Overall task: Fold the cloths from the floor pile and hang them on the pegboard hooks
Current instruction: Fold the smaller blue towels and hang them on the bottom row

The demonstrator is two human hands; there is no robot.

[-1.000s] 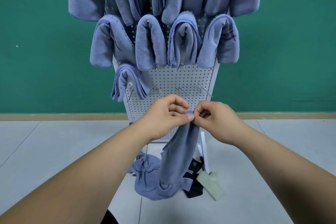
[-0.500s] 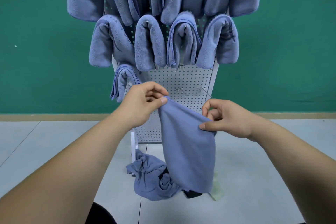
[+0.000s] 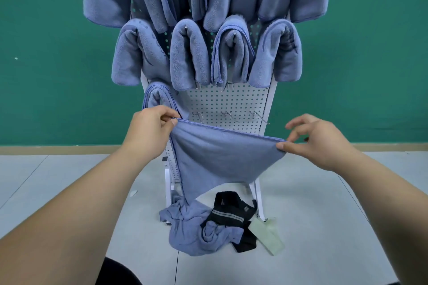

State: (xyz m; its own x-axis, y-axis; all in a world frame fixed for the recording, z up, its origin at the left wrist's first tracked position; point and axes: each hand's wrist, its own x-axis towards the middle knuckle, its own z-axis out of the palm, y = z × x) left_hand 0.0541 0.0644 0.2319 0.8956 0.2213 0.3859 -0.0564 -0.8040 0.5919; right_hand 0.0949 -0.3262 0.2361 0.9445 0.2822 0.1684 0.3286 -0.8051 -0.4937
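I hold a blue cloth [image 3: 220, 157] stretched by its top edge in front of the white pegboard [image 3: 229, 102]. My left hand [image 3: 150, 132] pinches its left corner and my right hand [image 3: 317, 143] pinches its right corner between thumb and forefinger. The cloth hangs down to a point that reaches the floor pile [image 3: 196, 231] of crumpled blue cloths. Several folded blue cloths [image 3: 187, 53] hang on the upper hooks, and one more [image 3: 157, 97] hangs at the lower left. Three bare hooks [image 3: 228, 115] stick out just above the held cloth.
A black garment [image 3: 231, 213] and a pale green card [image 3: 269, 236] lie beside the pile at the pegboard's white feet. Grey floor tiles spread on both sides. A green wall with a wooden skirting strip stands behind. Something dark [image 3: 118, 273] shows at the bottom edge.
My hands have moved apart from a joined pinch, spreading the bunched cloth wide along its top edge. The black garment behind it on the floor is now uncovered.
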